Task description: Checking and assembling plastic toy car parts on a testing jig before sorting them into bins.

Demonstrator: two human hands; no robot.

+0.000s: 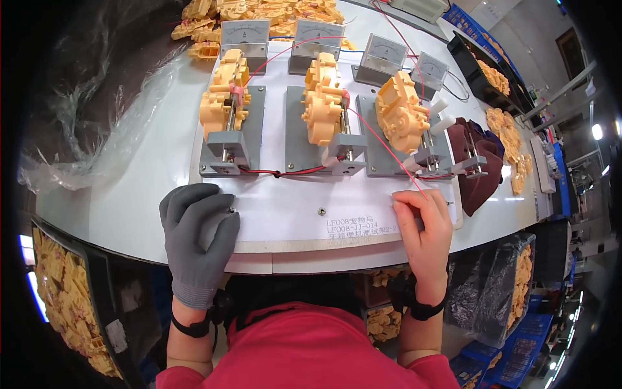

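By the front edge of the board [278,223], the left hand [199,227] curls, thumb apart; the right hand [426,225], grip unclear, should not strain the red wire [386,144].

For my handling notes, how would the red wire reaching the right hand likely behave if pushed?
The red wire looks thin, so it is probably light and apt to buckle. Its gentle curve toward the right hand suggests it may flex.

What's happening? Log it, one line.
left hand: gloved, over white board; right hand: bare, at red wire; three yellow assemblies: on gray fixtures
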